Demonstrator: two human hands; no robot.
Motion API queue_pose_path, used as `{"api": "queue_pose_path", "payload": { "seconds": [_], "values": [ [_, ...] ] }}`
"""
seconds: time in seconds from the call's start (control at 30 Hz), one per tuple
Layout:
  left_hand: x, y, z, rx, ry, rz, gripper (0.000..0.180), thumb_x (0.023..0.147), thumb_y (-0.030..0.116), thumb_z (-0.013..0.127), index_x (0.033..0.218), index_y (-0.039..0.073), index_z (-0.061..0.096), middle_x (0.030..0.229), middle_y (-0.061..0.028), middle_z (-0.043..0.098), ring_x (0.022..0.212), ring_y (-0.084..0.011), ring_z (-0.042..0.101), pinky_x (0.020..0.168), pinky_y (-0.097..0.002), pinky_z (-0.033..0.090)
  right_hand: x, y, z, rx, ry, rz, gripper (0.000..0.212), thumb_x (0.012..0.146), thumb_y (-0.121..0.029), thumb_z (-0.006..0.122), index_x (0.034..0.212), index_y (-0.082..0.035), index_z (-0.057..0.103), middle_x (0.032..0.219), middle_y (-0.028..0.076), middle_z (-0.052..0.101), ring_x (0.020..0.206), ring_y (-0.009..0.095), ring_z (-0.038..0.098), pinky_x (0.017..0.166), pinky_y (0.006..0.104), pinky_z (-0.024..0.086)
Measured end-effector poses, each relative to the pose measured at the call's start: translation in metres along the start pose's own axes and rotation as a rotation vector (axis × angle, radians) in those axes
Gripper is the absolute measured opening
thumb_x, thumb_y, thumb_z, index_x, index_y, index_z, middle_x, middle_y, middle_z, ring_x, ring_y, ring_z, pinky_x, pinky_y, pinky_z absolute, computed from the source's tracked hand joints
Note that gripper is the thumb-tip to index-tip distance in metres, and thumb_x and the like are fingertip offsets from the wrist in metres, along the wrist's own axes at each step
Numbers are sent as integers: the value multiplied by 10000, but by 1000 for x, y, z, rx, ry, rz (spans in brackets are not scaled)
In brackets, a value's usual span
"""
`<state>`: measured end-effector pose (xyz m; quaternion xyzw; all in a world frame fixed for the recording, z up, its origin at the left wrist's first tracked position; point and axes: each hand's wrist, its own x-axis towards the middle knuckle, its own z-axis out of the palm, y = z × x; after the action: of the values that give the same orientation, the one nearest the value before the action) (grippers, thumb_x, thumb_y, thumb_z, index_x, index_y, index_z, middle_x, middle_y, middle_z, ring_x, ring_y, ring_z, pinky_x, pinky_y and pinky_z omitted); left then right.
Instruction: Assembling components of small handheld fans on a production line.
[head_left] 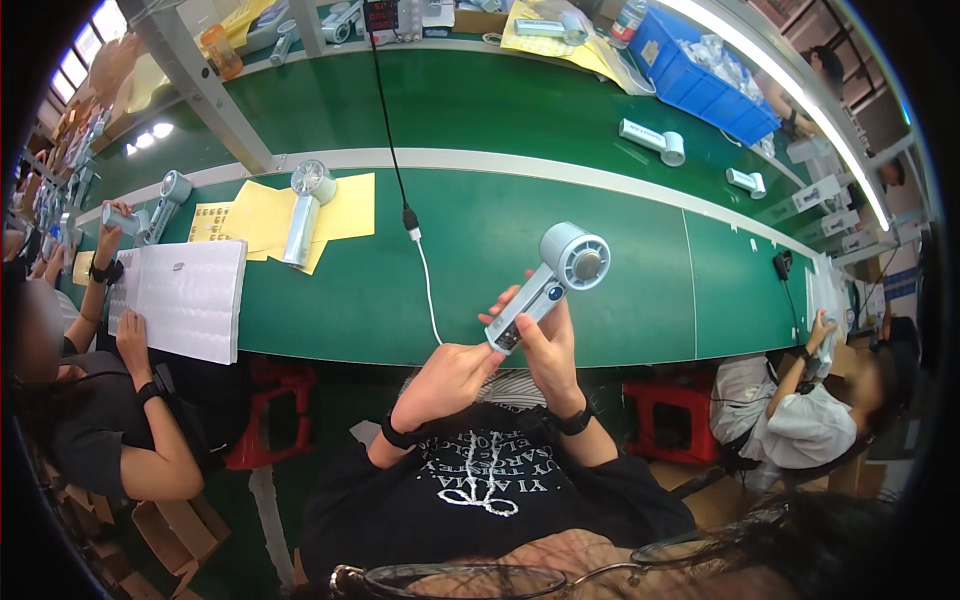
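Note:
A light-blue handheld fan [560, 262] is raised over the near edge of the green table, tilted with its round head up and to the right. My right hand [552, 355] wraps around its handle, the thumb lying on the front beside a dark panel. At the handle's lower end, my left hand [440, 382] is closed in a pinch where a white cable [427, 280] runs in. The cable's plug is hidden by the fingers, so I cannot tell whether it sits in the fan. Upward, the cable joins a black cord [390, 130] hanging from above.
Another fan [303, 225] lies on yellow sheets [352, 205] to the left, near a white foam tray [195, 300]. Co-workers sit on both sides. Beyond a pale rail [480, 160] are more fans [652, 140] and a blue bin [690, 85]. Red stools [668, 420] stand below.

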<state>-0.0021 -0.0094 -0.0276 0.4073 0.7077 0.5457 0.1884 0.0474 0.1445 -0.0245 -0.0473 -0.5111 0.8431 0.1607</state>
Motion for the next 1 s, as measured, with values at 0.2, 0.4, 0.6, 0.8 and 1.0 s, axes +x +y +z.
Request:
{"api": "queue_pose_path", "payload": {
  "seconds": [0.2, 0.4, 0.6, 0.8, 1.0],
  "values": [
    [1, 0, 2, -175, -49, -105, 214, 958, 145, 536, 836, -30, 550, 673, -168, 575, 599, -345, 560, 567, -383, 436, -2, -1, -2, 9, 22, -17, 562, 917, -103, 602, 1368, -17, 277, 1128, 167, 522, 1026, 267, 592, 947, 534, 503],
    [7, -5, 8, -133, 151, -54, 121, 913, 85, 598, 867, -26, 601, 845, -119, 630, 754, -216, 619, 679, -301, 474, 0, -3, -7, -38, 78, -136, 556, 890, -58, 631, 1335, -16, 301, 1105, 167, 535, 1020, 280, 601, 957, 535, 495],
    [10, -11, 9, -156, 154, 9, 90, 861, 51, 653, 909, -25, 651, 1034, -152, 644, 932, -235, 631, 790, -309, 490, 0, -1, -11, -71, 103, -156, 578, 878, -42, 642, 1339, -12, 294, 1092, 169, 547, 1024, 281, 607, 958, 511, 496],
    [12, -15, 4, -205, 154, 41, 74, 832, 44, 683, 868, -19, 686, 1159, -164, 643, 1002, -254, 632, 856, -330, 484, -1, -2, -10, -116, 65, -113, 603, 868, -29, 650, 1347, 3, 284, 1108, 176, 558, 1058, 280, 602, 989, 456, 470],
    [6, -15, -2, -293, 88, -39, 73, 817, 32, 695, 820, -39, 681, 1175, -180, 641, 1007, -242, 635, 863, -322, 482, -3, -3, -21, -233, 16, -136, 652, 842, -132, 729, 1330, 14, 323, 1158, 173, 562, 1097, 285, 584, 999, 441, 450]
  ]
}}
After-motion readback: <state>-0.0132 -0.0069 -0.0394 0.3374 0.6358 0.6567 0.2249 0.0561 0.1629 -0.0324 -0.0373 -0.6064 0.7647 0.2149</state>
